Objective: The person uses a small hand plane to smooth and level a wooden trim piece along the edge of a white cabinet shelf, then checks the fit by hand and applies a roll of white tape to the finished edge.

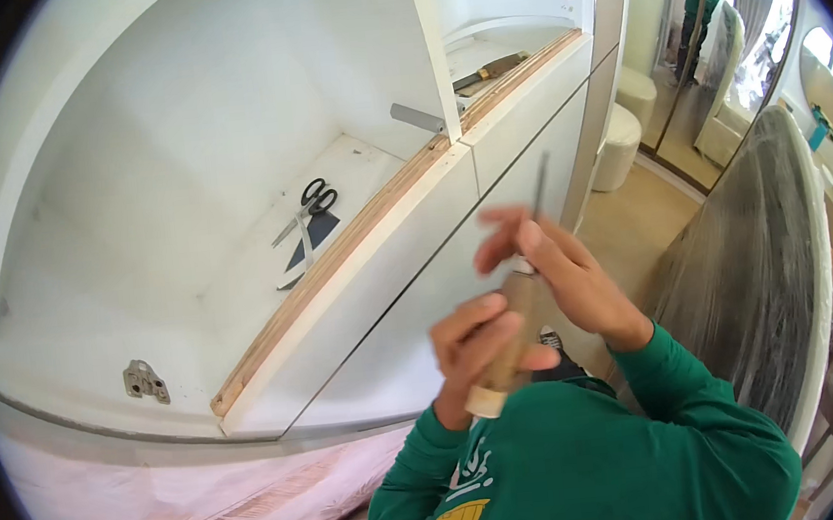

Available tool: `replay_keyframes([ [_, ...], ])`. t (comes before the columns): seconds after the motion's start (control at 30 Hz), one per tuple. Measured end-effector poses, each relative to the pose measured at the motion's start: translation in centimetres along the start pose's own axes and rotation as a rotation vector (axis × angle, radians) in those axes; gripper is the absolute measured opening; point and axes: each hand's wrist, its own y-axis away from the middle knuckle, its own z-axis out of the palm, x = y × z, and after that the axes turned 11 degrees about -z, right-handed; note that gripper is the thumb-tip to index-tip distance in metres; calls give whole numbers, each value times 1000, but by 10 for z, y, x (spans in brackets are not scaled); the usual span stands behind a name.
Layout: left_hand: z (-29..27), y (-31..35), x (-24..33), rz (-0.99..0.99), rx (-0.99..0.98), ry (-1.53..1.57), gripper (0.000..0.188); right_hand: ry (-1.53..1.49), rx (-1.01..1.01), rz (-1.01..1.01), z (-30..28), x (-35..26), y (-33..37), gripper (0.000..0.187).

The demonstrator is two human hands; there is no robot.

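On my feed the left hand (480,344) grips a wooden-handled tool (523,300), the right hand (571,271) (closed or not, I can't tell) at its blade (542,185).

Scissors (319,197) lie in the cabinet (125,216), left of the hands (582,280).

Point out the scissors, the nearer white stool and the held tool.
Scissors (312,206), head view: base of the black handles.
Nearer white stool (615,155), head view: its side.
Held tool (525,297), head view: its brownish handle.
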Motion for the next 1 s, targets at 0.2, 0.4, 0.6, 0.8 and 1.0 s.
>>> replay_keyframes([
  [0.2, -23, -35, 11, 67, -621, -302, 52, -517, 32, 64, -45, 30, 7, 49],
  [0.4, -35, -97, 5, 43, -159, -754, 35, 489, -194, -86, -100, 17, -46, 33],
  [0.6, 26, -82, 14, -381, -36, -625, 43, 786, -609, -394, -132, 3, -107, 20],
  [0.8, 162, -70, -13, -834, 263, 416, 49, 730, -982, -515, -173, 1, -141, 24],
  [1.0, 185, -93, -40, -749, 618, 545, 43, 548, -994, -648, -225, 5, -174, 56],
])
